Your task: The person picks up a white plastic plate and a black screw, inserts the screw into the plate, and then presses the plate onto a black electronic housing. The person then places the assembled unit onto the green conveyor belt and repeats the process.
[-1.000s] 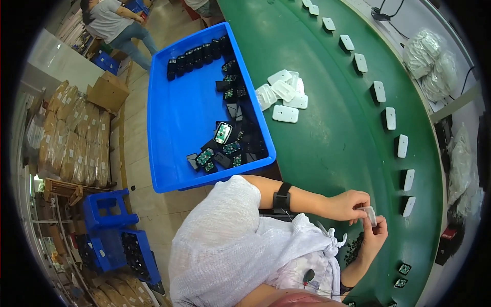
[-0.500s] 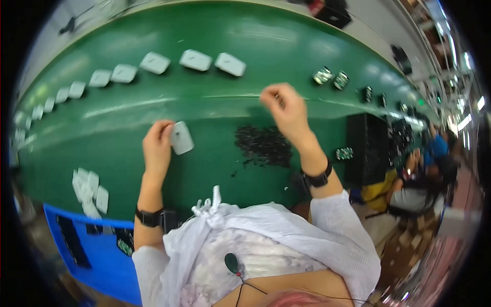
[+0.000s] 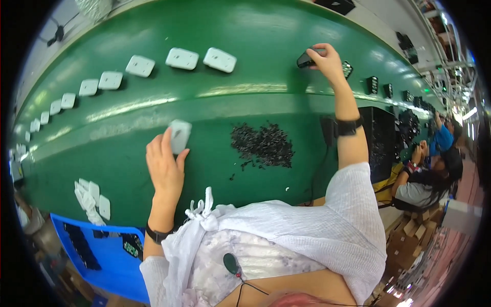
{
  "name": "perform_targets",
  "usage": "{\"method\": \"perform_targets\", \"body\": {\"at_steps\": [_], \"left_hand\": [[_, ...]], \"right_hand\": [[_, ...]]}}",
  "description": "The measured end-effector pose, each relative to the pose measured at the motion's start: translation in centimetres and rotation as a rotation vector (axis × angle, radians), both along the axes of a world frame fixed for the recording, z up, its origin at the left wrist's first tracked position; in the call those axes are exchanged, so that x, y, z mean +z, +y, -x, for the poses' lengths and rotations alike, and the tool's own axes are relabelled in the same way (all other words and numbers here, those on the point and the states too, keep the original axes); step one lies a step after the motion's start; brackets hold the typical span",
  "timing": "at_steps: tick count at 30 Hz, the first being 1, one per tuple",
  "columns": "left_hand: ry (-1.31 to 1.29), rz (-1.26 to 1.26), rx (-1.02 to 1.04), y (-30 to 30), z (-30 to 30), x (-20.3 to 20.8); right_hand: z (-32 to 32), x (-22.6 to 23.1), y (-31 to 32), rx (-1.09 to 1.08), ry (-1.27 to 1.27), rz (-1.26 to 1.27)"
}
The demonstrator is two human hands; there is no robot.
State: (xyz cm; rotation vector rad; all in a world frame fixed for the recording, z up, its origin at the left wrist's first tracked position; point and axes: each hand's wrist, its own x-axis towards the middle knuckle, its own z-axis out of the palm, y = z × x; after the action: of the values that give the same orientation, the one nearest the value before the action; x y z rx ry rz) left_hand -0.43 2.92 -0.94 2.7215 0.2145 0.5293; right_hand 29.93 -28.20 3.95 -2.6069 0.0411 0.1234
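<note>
Along an arc from the left edge up toward the top middle of the frame, a row of white-topped casings (image 3: 140,66) lines the green surface (image 3: 215,107), each just beside or near the next. At lower left a blue bin (image 3: 110,268) butts up by the surface, with black casings and a green circuit board (image 3: 132,244) inside. Just above its rim, loose white covers (image 3: 104,206) lie in a small overlapping heap.

Left of centre, the left hand (image 3: 166,163) is partly closed, its fingers and thumb pinching the edges of a white cover (image 3: 180,137); from here I cannot tell whether that cover touches the surface. Near the middle spreads a pile of small black parts (image 3: 262,146), a few strays at its lower edge.

At upper right, the right hand (image 3: 326,60) is curled round a black casing (image 3: 306,59), thumb to one side and fingers over the top. Just behind it, partly hidden, sits an open casing with a green board (image 3: 347,68). Further right stands a black box (image 3: 381,140), and beyond it, at the far right, a co-worker's blue sleeve (image 3: 443,139) shows above cardboard boxes (image 3: 414,227).
</note>
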Motion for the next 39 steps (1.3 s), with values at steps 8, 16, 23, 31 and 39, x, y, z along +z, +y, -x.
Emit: {"method": "perform_targets", "body": {"at_steps": [8, 16, 23, 31, 39], "left_hand": [[-0.092, 0.158, -0.181, 0.8, -1.1, -0.4], [-0.127, 0.461, -0.140, 1.1, 0.0, -1.0], [-0.120, 0.590, -0.165, 1.3, 0.5, -0.6], [-0.074, 0.261, -0.211, 1.6, 0.5, -1.4], [-0.065, 0.017, -0.185, 0.4, -0.2, -0.5]], "right_hand": [[9.5, -2.0, -0.6, 0.372, -0.176, -0.141], [18.7, 0.5, 11.3, 0.863, -0.270, -0.431], [20.7, -2.0, 15.7, 1.039, -0.349, -0.270], [21.1, -3.4, 16.0, 1.004, -0.464, -0.174], [19.5, -3.1, 15.5, 1.006, -0.365, -0.251]]}}
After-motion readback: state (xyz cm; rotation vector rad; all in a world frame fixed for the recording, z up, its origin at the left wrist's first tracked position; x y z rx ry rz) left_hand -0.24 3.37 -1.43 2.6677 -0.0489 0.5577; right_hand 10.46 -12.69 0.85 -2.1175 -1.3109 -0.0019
